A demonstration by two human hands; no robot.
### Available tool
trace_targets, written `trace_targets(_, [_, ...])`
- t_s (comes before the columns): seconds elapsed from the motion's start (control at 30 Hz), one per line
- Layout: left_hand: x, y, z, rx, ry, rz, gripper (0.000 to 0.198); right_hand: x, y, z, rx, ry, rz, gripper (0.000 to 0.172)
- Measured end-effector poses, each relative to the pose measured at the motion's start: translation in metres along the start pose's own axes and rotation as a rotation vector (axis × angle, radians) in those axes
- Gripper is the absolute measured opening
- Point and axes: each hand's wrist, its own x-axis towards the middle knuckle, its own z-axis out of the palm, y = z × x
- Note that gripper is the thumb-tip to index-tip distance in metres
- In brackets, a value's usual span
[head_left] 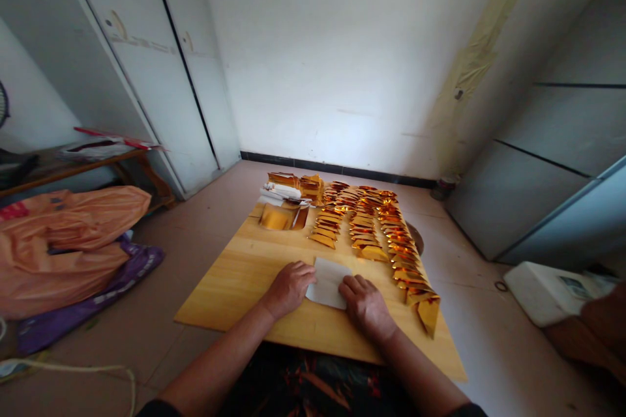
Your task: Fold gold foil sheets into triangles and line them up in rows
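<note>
A white sheet of paper (327, 281) lies near the front of the wooden board (235, 273). My left hand (292, 288) grips the sheet's left edge with curled fingers. On the opposite edge, my right hand (366, 303) also has its fingers bent and closed on the paper. Beyond the sheet stand rows of folded gold foil papers (364, 225), overlapping one another. The right-hand row (403, 260) runs down toward the board's right edge. A curved gold sheet (278, 217) rests at the back left, beside a white bundle (281, 191). The fingertips' undersides are hidden.
A pale wall (332, 65) rises behind the board. Grey-white cabinets (161, 65) stand at the left, above an orange plastic bag (73, 234) and a purple bag (98, 300). On the right are a refrigerator-like grey cabinet (528, 163) and a white box (548, 293) on the floor.
</note>
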Motion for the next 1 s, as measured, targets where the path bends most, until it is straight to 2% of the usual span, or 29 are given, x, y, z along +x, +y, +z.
trace_targets(0.17, [0.000,0.001,-0.004,0.019,-0.084,-0.043,0.026,-0.004,0.000,0.001,-0.018,-0.007,-0.023,0.009])
trace_targets(0.4, [0.023,0.016,-0.026,0.096,-0.329,-0.143,0.021,-0.001,-0.003,0.001,0.015,-0.035,0.051,0.012])
trace_targets(0.5, [0.031,0.028,-0.023,0.203,-0.315,-0.240,0.024,0.003,-0.003,0.000,0.052,-0.031,0.109,0.013])
trace_targets(0.63, [0.029,0.037,-0.004,0.261,-0.192,-0.261,0.014,0.013,0.001,-0.002,0.170,-0.039,0.185,0.014])
trace_targets(0.77, [0.018,0.035,0.012,0.226,-0.074,-0.233,0.015,0.024,0.004,-0.003,0.207,0.048,0.287,0.022])
trace_targets(0.9, [0.012,0.033,0.012,0.158,0.011,-0.193,0.020,0.032,0.003,-0.002,0.134,0.038,0.417,0.035])
trace_targets(1.0, [0.012,0.034,0.009,0.113,0.009,-0.188,0.018,0.037,0.004,-0.001,0.137,0.033,0.461,0.034])
